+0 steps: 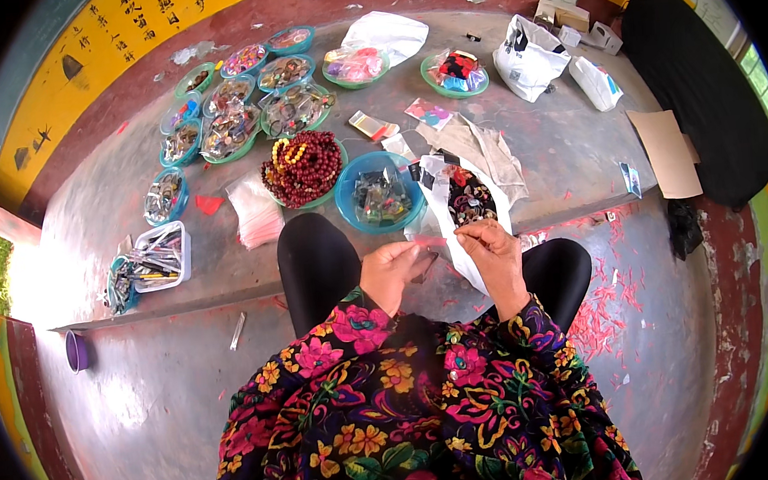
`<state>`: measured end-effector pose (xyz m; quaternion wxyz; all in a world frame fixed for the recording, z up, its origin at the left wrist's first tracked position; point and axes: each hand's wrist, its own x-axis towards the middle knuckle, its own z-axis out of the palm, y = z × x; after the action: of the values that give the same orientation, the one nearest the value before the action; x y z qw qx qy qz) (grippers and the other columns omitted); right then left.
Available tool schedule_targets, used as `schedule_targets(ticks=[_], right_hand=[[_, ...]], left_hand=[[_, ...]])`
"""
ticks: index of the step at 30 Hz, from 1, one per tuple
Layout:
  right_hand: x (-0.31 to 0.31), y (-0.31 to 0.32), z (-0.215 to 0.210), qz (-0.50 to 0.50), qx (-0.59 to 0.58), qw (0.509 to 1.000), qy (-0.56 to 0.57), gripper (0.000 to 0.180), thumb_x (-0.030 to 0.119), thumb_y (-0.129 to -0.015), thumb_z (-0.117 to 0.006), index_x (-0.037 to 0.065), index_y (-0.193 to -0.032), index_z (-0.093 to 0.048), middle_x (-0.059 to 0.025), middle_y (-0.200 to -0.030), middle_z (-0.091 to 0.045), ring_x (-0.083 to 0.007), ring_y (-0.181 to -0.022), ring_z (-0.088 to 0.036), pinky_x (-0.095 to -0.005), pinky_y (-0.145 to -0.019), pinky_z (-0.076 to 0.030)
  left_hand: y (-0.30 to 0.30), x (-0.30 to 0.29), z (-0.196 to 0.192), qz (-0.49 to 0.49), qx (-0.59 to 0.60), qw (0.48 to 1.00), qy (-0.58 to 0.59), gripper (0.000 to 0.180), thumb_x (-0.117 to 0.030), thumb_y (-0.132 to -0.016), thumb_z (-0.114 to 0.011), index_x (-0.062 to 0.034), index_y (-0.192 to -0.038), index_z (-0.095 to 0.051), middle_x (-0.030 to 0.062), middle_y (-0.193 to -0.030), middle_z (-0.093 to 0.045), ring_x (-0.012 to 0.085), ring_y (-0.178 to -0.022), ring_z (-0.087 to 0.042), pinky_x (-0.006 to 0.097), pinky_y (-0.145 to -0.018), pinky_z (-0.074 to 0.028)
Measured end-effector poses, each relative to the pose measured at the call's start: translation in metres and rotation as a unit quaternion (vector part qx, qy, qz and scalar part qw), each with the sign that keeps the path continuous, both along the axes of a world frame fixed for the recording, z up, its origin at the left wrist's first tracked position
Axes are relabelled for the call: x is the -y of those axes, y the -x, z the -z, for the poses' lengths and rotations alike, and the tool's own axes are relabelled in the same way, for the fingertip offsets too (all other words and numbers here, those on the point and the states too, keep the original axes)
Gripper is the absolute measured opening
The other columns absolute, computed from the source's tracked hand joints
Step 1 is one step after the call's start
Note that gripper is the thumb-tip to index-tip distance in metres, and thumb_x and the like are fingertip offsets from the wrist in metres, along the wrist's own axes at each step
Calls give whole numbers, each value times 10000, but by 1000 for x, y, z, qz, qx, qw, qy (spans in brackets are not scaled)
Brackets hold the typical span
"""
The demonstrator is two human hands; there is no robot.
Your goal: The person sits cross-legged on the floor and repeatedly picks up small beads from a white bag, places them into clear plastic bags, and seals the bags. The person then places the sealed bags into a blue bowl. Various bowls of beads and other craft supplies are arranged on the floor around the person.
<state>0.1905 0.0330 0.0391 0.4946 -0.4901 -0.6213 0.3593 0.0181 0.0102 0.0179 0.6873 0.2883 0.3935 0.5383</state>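
Note:
My left hand [389, 274] pinches what looks like a small clear plastic bag with a pinkish edge [429, 242]; something dark shows at its lower part, too blurred to name. Across from it, my right hand [493, 254] has thumb and fingers closed at the other end of that pink edge. Just beyond the hands lies an opened white bag [436, 202] full of dark and red small items [471, 199]. Left of it stands a blue basin [381, 224] holding small packed pieces. A stack of clear bags with pink edges [255, 211] lies near my left knee.
A basin of dark red and yellow beads [303, 170] stands beyond the stack. Several basins of packaged trinkets [231, 130] fill the far left. A white box of pens [162, 257] sits left. White bags [532, 57] stand far right; red strips [602, 313] litter the floor.

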Motion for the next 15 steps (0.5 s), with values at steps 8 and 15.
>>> schedule_targets(ticks=[8, 15], right_hand=[[6, 18, -15, -22, 213, 947, -241, 97, 63, -688, -667, 77, -783, -677, -25, -697, -573, -219, -670, -546, -335, -610, -402], [10, 19, -13, -20, 263, 933, -246, 70, 74, -700, -636, 79, -763, -666, -24, -694, -566, -230, -680, -548, -348, -615, -398]], left_hand=[[-5, 3, -1, 23, -147, 988, -51, 225, -90, -899, -487, 60, -1027, -595, 68, -896, -635, 105, -791, -598, 220, -732, -479], [-7, 3, 13, 38, -200, 973, -107, 226, -108, -869, -514, 39, -1015, -604, 83, -851, -659, 97, -782, -608, 224, -716, -467]])
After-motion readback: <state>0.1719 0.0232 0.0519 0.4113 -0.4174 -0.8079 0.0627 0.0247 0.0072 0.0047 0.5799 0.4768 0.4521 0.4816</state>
